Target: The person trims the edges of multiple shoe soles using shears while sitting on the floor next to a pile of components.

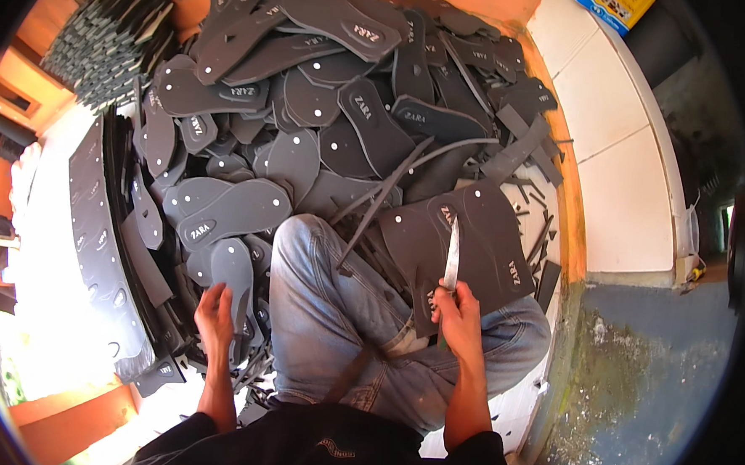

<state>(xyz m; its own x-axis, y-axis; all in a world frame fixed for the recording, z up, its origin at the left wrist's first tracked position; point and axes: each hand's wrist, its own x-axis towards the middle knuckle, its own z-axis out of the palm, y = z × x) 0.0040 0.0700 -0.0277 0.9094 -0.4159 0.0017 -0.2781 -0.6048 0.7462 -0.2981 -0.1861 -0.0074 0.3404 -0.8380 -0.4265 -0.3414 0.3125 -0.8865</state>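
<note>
Head view shows our right hand (pixel 459 311) gripping a knife (pixel 451 258) over a dark foam sheet (pixel 482 238). Our left hand (pixel 215 317) rests loosely open on a sole cutout (pixel 234 271).

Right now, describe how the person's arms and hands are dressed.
Both hands are bare: the left hand and the right hand wear no gloves, rings or watch that show. The forearms are uncovered, and dark sleeves are pushed up near the elbows. The legs are in blue jeans.

Knife (pixel 451 258): bright, polished metal blade. Sole cut-outs (pixel 235 210): matt dark-grey foam rubber, smooth-faced. Jeans (pixel 342 323): faded blue denim cloth. Wall (pixel 642 390) was rough, flaking grey plaster below smooth white tile.
</note>
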